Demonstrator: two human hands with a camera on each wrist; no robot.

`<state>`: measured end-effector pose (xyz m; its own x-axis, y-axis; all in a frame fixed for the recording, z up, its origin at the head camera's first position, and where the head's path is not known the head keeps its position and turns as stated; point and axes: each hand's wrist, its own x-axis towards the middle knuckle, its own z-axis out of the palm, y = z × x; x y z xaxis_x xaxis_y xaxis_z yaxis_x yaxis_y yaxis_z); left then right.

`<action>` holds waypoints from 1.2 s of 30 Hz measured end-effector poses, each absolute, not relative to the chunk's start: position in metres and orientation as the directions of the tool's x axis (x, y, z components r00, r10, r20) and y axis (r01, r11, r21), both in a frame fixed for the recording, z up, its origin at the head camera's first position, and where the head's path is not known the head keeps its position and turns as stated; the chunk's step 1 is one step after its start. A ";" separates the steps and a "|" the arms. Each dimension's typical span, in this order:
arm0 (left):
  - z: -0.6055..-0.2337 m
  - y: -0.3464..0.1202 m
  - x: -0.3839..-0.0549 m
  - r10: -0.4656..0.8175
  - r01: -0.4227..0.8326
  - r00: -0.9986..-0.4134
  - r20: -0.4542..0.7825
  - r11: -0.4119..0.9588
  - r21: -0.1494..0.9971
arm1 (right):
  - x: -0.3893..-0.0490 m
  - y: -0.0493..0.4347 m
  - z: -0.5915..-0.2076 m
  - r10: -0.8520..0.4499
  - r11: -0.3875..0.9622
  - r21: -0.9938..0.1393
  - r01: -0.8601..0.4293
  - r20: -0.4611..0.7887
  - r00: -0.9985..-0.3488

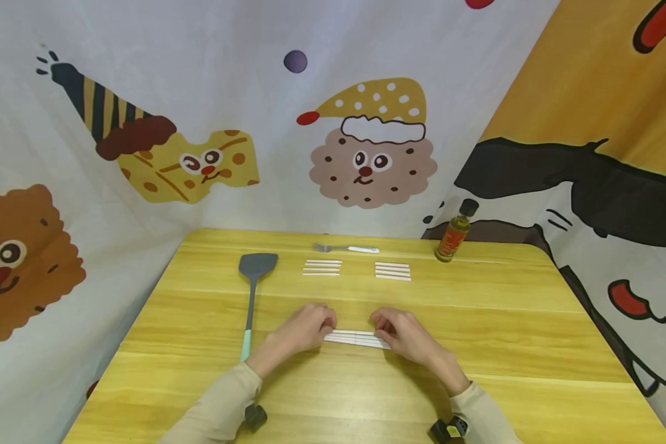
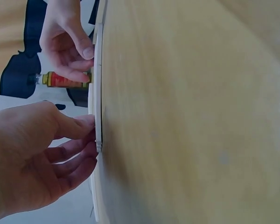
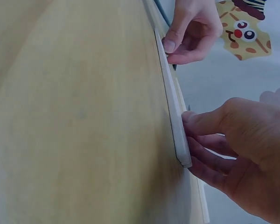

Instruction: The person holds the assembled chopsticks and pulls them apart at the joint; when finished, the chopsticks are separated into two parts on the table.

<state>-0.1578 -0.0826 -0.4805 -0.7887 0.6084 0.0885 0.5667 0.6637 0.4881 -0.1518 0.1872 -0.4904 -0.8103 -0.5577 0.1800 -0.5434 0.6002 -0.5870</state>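
Several thin white sticks (image 1: pixel 356 338) lie side by side near the middle of the table, between my two hands. My left hand (image 1: pixel 308 327) is at their left end, its fingers curled; in the left wrist view, thumb and fingertips pinch the stick end (image 2: pixel 99 145). At the right end, my right hand (image 1: pixel 406 336) holds the sticks between thumb and fingers, as the right wrist view shows on the near white stick (image 3: pixel 177 135). How many sticks each hand grips cannot be told.
Behind the hands lie two rows of white sticks, one left (image 1: pixel 322 267) and one right (image 1: pixel 393 271). A fork (image 1: pixel 346 248) lies farther back. A grey spatula (image 1: pixel 252 290) is on the left, and an oil bottle (image 1: pixel 451 240) stands at the back right. Printed curtains (image 1: pixel 277 185) surround the table.
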 end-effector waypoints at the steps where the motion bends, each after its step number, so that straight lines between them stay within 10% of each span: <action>1: -0.481 -0.082 -0.159 0.607 0.567 -0.790 0.088 0.667 0.483 | -0.152 0.187 -0.491 -0.558 0.602 -0.580 -0.550 0.187 -0.808; 19: -0.481 -0.081 -0.161 0.578 0.540 -0.810 0.096 0.673 0.505 | -0.160 0.180 -0.491 -0.611 0.634 -0.231 -0.739 0.437 -0.660; 36: -0.468 -0.095 -0.159 0.561 0.690 -0.722 0.404 0.620 0.372 | -0.154 0.170 -0.470 -0.662 0.578 -0.100 -0.810 0.523 -0.537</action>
